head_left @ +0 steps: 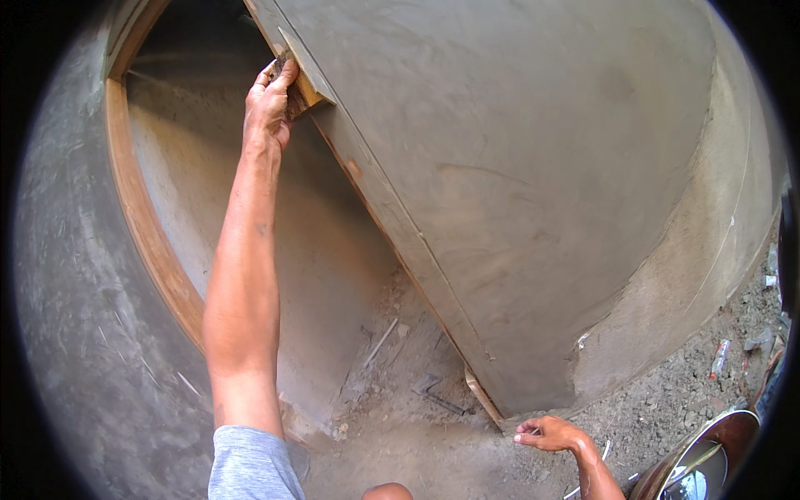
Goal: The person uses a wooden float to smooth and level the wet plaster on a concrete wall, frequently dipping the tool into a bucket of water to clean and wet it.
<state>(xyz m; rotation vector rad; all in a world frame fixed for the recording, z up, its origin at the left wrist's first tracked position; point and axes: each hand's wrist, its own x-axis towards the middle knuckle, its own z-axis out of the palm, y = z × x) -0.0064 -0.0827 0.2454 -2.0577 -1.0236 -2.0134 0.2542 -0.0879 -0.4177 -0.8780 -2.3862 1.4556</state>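
Observation:
My left hand (267,108) is stretched far up to the edge of the grey plastered wall (517,183). Its fingers are closed round a plastering float (308,96) with a wooden back, whose thin flat face lies along the wall's corner strip. Part of the grip is hidden by the fingers. Low on the right, my right hand (546,433) is held near the bottom of that wall edge. Its fingers are loosely bent and a little apart, with nothing visible in them.
A doorway with a wooden frame (133,183) opens left of the wall. Rubble and loose sticks (381,342) lie on its floor. At lower right stands a bucket (742,421) with things inside, beside gravelly ground (667,367) with litter. My knee (387,492) shows at the bottom.

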